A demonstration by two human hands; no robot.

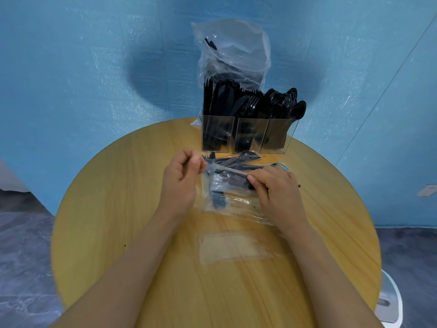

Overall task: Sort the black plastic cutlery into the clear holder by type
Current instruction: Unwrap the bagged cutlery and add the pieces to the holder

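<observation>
Clear wrapping is pulled taut between the left hand [183,172], pinching its end, and the right hand [272,185], pressing the cutlery packet [227,183] down, likely to tear it open before the clear holder [248,136]

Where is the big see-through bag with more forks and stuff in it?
The big clear bag stands at the far edge of the round table, against the blue wall, right behind the clear holder.
</observation>
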